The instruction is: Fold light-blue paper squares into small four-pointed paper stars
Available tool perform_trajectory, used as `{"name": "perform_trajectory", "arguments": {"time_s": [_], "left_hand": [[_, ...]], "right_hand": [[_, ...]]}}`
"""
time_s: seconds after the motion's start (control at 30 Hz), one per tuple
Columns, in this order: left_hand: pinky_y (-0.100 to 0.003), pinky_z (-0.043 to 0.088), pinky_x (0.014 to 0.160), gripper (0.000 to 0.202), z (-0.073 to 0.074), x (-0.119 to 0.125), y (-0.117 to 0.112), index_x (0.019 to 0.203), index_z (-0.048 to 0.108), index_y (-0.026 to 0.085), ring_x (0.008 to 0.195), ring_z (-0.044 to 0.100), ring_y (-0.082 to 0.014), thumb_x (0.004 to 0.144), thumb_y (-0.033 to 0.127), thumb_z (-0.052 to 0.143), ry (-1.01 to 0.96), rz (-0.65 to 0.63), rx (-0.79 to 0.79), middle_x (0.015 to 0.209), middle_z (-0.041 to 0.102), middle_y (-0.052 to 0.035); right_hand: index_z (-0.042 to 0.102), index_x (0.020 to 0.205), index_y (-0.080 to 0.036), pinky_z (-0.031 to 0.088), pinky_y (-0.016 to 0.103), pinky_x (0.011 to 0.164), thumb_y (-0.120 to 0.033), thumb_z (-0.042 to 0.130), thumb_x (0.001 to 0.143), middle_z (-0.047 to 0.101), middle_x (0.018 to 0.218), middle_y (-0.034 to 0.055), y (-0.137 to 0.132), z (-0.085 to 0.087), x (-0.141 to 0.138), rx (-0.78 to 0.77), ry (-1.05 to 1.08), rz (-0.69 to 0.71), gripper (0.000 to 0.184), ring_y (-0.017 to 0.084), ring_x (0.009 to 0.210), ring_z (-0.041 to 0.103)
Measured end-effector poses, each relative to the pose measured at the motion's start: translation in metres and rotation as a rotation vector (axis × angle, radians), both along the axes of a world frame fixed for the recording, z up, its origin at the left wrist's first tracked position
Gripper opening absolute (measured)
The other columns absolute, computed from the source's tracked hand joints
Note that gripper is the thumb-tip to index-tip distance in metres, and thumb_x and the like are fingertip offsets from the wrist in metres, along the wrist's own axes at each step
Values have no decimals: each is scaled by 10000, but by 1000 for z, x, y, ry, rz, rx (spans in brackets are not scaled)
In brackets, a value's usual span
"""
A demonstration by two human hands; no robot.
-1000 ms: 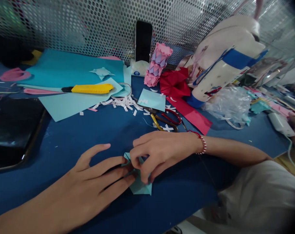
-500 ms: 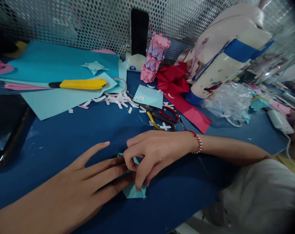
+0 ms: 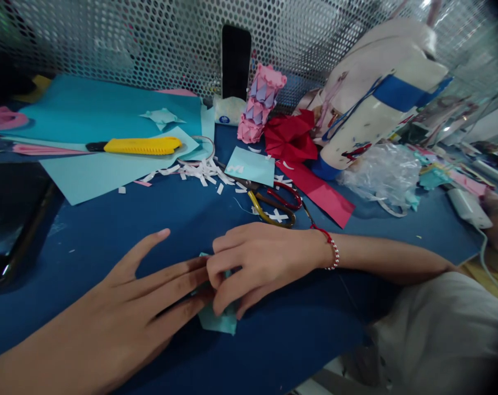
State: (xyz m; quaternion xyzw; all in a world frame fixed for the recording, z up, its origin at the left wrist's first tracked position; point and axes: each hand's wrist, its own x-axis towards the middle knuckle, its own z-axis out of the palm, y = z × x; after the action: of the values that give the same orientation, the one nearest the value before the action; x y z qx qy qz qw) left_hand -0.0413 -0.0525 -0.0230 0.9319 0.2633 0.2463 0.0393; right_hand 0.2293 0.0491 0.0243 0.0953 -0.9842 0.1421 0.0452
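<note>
A small folded piece of light blue paper (image 3: 218,322) lies on the dark blue table (image 3: 158,219) near its front edge. My left hand (image 3: 150,299) lies flat on the table with its fingers stretched out, and the fingertips press the paper's left side. My right hand (image 3: 253,263), with a bead bracelet at the wrist, has its fingers curled down and pinched on the paper from above. Most of the paper is hidden under both hands.
Behind my hands lie scissors (image 3: 273,206), white paper scraps (image 3: 203,173), a small blue square (image 3: 251,166), red paper (image 3: 310,175), a yellow utility knife (image 3: 140,145) on blue sheets, a pink paper tower (image 3: 259,104), a standing phone (image 3: 236,60), a bottle (image 3: 376,104) and a tablet (image 3: 6,219).
My right hand's fingers have slid a little left and down over the paper, covering more of it. My left hand has stayed flat, its fingertips still on the paper.
</note>
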Motion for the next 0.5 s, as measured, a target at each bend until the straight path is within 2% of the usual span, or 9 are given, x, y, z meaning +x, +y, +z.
{"name": "perform_trajectory", "arguments": {"time_s": [0.07, 0.2, 0.3, 0.4, 0.5], "left_hand": [[-508, 76, 1450, 303, -1, -2, 2, 1260, 788, 297, 1342, 726, -154, 1217, 333, 490, -24, 4, 9, 1362, 786, 84], [-538, 107, 1447, 312, -6, -8, 7, 1300, 785, 288, 1363, 714, -197, 1213, 318, 487, -5, 16, -1, 1354, 794, 46], [-486, 119, 1453, 361, -7, -9, 10, 1393, 751, 336, 1327, 732, -185, 1216, 329, 437, -11, 24, 2, 1332, 810, 53], [-436, 136, 1450, 391, -7, -9, 12, 1535, 662, 359, 1291, 748, -169, 1211, 325, 446, -47, 18, -32, 1334, 815, 52], [-435, 124, 1454, 396, -7, -10, 14, 1539, 659, 359, 1257, 763, -171, 1197, 303, 468, -73, 17, -51, 1311, 821, 64]], "right_hand": [[804, 1242, -251, 435, 288, 927, -421, 648, 1141, 717, 1186, 59, -4, -4, -1, 48, 31, -39, 252, 184, 1029, 572], [789, 1244, -236, 454, 275, 954, -413, 622, 1158, 720, 1196, 66, -3, -16, -1, 15, 127, -112, 258, 176, 1050, 581], [793, 1225, -223, 470, 259, 955, -444, 620, 1154, 724, 1180, 70, 1, -26, -1, -58, 163, -169, 290, 169, 1056, 593], [803, 1237, -220, 473, 250, 929, -435, 657, 1137, 712, 1168, 69, 3, -31, -2, -128, 189, -167, 279, 165, 1040, 593], [822, 1219, -242, 464, 247, 921, -375, 674, 1135, 699, 1175, 64, 4, -32, -1, -178, 180, -138, 216, 158, 1055, 594]]}}
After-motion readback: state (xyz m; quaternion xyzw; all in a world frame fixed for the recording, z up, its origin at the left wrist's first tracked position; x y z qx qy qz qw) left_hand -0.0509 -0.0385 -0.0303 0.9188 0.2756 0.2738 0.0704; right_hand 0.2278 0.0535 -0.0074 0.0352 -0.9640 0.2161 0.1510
